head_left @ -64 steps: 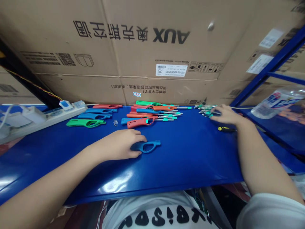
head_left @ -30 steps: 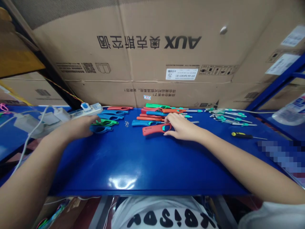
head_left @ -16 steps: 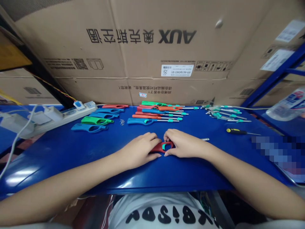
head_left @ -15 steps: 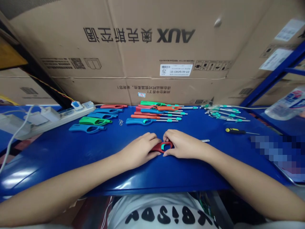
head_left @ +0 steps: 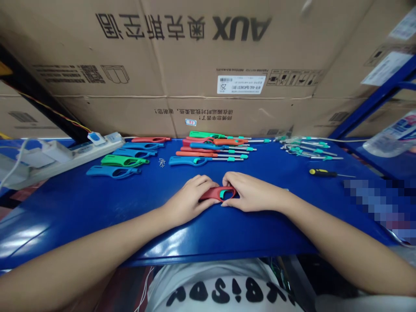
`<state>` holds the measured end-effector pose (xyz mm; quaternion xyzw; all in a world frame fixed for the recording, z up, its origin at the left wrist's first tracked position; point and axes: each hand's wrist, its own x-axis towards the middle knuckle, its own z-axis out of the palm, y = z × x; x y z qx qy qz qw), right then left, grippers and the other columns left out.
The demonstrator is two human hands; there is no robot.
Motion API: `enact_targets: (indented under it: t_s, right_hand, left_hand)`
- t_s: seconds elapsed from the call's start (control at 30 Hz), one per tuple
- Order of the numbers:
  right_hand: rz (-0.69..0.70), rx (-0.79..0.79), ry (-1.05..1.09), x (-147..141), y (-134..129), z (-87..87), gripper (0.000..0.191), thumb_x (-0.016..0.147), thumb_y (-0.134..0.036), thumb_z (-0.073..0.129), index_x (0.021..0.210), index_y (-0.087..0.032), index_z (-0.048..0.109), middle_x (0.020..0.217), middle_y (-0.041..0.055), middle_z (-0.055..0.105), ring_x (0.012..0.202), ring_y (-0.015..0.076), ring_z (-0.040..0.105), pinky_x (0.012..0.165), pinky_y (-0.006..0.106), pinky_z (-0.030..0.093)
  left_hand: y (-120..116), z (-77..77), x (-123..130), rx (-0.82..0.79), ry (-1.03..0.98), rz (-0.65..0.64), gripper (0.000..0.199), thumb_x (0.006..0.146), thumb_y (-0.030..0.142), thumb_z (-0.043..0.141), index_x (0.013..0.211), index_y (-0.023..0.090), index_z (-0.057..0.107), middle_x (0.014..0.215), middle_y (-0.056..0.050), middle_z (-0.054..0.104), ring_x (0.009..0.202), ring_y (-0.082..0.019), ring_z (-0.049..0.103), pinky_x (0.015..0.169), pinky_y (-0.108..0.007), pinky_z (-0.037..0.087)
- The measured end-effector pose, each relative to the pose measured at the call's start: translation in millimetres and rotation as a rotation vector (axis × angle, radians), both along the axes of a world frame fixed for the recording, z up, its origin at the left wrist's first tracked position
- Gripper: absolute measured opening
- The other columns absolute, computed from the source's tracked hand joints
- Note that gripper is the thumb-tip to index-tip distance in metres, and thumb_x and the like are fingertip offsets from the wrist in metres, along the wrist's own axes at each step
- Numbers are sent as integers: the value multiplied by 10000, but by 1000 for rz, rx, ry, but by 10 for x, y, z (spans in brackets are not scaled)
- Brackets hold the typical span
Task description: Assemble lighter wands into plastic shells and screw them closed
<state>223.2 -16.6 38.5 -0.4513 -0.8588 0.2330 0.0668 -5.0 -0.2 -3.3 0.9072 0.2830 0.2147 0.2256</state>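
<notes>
Honestly, the left hand (head_left: pixel 190 199) and right hand (head_left: pixel 251 193) both pinch the red lighter (head_left: pixel 211 193) over the middle of the blue table (head_left: pixel 269 236). Uneven squeezing might twist it, and a careless swing could scatter the tiny metal bits (head_left: pixel 161 163) lying toward the table's back.

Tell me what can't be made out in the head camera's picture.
In the head view:
Red handle, left end: hidden by the left hand.
Its right end: hidden by the right hand.
Bottle: cut off by the right edge.
Small silvery bits: too small to identify.
</notes>
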Motion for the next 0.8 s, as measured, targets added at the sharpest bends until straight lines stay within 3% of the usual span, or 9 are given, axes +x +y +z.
enact_targets:
  t_s: [0.33,0.8]
  right_hand:
    - [-3,-41,125,156,139,-56,472,775,-440,799,1096,-199,551,1062,54,668,914,215,620,752,297,449]
    - [-3,-22,142,168,138,3,468,759,-335,808,1079,-198,496,987,37,661,845,187,623,697,262,432]
  left_hand:
    - [10,-10,-1,-91,-138,84,284,976,362,602,1200,188,617,1139,-69,615,1056,-200,598,958,-346,475]
    - [48,15,-33,-73,-177,33,284,958,370,622,1172,184,635,1114,-85,649,1008,-204,635,924,-341,514]
